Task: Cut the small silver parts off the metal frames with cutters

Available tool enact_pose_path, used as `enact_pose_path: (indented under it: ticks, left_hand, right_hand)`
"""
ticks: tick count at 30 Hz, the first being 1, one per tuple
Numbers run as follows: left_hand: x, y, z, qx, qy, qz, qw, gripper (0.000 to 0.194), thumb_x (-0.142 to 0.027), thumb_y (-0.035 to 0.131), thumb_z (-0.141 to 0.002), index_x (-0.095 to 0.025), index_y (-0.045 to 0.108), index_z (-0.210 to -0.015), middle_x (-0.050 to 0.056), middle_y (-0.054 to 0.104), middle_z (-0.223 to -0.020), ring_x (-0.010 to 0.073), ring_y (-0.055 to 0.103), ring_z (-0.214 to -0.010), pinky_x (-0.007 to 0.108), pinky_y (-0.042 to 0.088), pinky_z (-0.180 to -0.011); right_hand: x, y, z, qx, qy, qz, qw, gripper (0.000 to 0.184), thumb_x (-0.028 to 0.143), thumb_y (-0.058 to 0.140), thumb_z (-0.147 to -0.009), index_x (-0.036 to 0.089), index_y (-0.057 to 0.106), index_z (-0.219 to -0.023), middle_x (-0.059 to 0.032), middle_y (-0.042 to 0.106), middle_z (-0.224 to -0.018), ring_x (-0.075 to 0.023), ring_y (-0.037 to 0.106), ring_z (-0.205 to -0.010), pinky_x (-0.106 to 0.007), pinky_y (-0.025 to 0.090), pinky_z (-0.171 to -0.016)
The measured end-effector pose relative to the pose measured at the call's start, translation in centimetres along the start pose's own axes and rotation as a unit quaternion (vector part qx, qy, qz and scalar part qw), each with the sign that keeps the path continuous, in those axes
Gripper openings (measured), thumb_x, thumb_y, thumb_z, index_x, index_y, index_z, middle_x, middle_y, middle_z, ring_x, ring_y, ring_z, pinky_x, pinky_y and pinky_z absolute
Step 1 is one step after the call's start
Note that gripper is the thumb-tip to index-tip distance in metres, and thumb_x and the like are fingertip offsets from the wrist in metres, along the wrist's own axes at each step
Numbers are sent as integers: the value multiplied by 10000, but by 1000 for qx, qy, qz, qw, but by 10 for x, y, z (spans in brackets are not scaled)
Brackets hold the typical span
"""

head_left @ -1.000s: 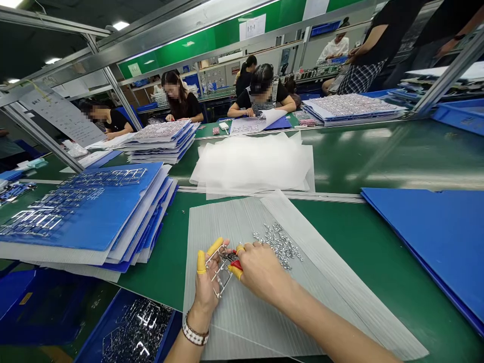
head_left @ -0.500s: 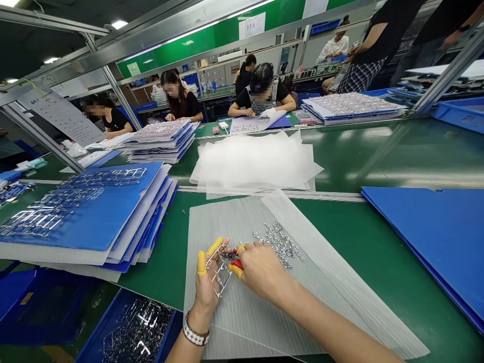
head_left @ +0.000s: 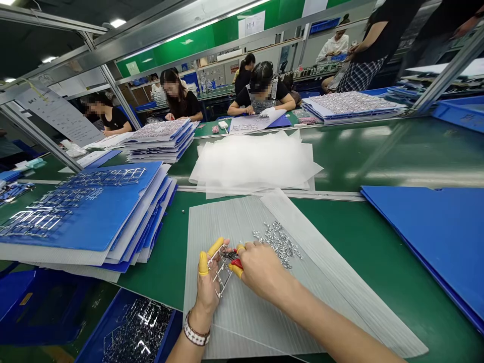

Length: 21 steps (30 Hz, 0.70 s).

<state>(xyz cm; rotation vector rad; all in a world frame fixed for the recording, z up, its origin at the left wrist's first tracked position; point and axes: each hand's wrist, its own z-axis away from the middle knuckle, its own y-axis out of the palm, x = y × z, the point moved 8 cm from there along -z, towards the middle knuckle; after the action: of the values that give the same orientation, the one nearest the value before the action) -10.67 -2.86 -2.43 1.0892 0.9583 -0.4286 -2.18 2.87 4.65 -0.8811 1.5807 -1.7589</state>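
My left hand (head_left: pixel 207 282), with yellow finger cots on thumb and forefinger, pinches a thin silvery metal frame of parts (head_left: pixel 220 275) over a grey corrugated sheet (head_left: pixel 242 312). My right hand (head_left: pixel 260 269) is closed on red-handled cutters (head_left: pixel 235 261), whose jaws meet the frame's upper end. A heap of small cut metal pieces (head_left: pixel 279 243) lies on the sheet just beyond my right hand.
A stack of blue and white sheets bearing metal frames (head_left: pixel 83 212) fills the left. Translucent white sheets (head_left: pixel 253 161) lie ahead on the belt. A blue board (head_left: pixel 434 237) lies at right, a blue bin of metal frames (head_left: pixel 136 330) at lower left. Other people work across the line.
Both hands stay in place over the grey sheet, with only slight shifts. The top translucent sheet on the belt has shifted a little to the right.
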Motion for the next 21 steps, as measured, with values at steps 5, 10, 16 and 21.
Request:
enact_pose_path:
  ticks: [5,10,16,21]
  left_hand:
    - [0,0,-1,-5,-9,8,1000,627,-634,383,-826,-148,658,-1110,147,626,-1184,291,527,-1147,413,392,-982]
    - [-1,1,0,-4,-8,10,1000,615,-625,376,-834,-152,663,-1104,135,629,-1188,283,531,-1144,410,369,-1008]
    - [-2,-2,2,-5,-9,18,1000,604,-602,362,-850,-144,660,-1109,141,662,-1111,271,568,-1083,419,373,-999]
    - [-12,-15,-1,-48,24,23,998,619,-624,357,-836,-154,661,-1102,149,603,-1221,255,580,-1041,406,385,-981]
  right_hand:
    - [3,2,-1,-18,-18,22,999,248,371,525,-873,155,643,-843,-99,647,-753,-259,625,-693,-335,440,-605]
    - [4,2,0,-24,-18,31,999,237,350,518,-880,148,636,-844,-99,639,-745,-252,622,-679,-331,439,-592]
    - [7,2,1,-12,-17,21,1000,242,332,501,-889,137,642,-864,-114,642,-785,-263,620,-718,-345,438,-614]
    - [7,10,5,12,-3,10,1000,261,348,512,-875,126,646,-906,-137,648,-843,-293,614,-795,-380,439,-673]
